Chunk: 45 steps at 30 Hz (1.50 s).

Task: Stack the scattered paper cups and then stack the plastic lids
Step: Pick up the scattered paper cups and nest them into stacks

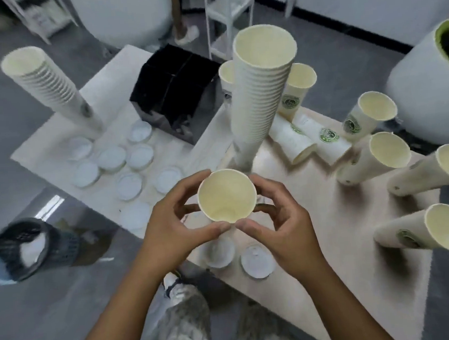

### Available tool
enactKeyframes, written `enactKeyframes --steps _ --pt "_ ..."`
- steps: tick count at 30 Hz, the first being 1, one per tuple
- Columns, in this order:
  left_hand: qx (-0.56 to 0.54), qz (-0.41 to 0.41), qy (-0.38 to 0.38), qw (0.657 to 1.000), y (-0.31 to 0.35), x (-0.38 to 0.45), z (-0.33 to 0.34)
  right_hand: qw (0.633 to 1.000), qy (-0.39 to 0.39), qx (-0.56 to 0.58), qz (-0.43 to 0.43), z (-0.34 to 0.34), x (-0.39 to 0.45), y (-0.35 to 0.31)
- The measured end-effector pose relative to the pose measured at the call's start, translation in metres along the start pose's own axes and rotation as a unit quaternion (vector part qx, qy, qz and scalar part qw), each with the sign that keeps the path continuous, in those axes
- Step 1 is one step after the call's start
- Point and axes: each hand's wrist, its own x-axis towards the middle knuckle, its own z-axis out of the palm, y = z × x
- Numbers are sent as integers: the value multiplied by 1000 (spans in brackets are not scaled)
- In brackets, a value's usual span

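I hold one paper cup [226,196] upright between both hands, its mouth facing me. My left hand [177,221] grips its left side, my right hand [277,224] its right side. A tall stack of cups [261,87] rises just behind it at the table's middle. A second tall stack [44,84] stands at the far left. Several single cups stand at the right, such as one [376,159] and another [445,231]. Two cups [308,137] lie on their sides. Several clear plastic lids [129,185] lie scattered on the left, and two lids [256,260] lie near the front edge.
A black box [175,93] sits at the back between the two stacks. A dark mesh bin [29,249] stands on the floor at left. A white shelf frame [229,7] and a large white planter [430,91] stand beyond the table [343,254].
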Motion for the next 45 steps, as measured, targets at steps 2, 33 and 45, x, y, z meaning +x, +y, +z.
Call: enactKeyframes --steps 2,33,45 --pt "-14 6 39 999 3 -6 -38 1000 -22 -9 -15 34 14 -18" --pt "-6 130 178 975 56 225 -428 976 -78 4 -204 344 350 -188" --pt "30 9 81 996 -77 267 -431 991 -35 -116 -60 367 373 -73"
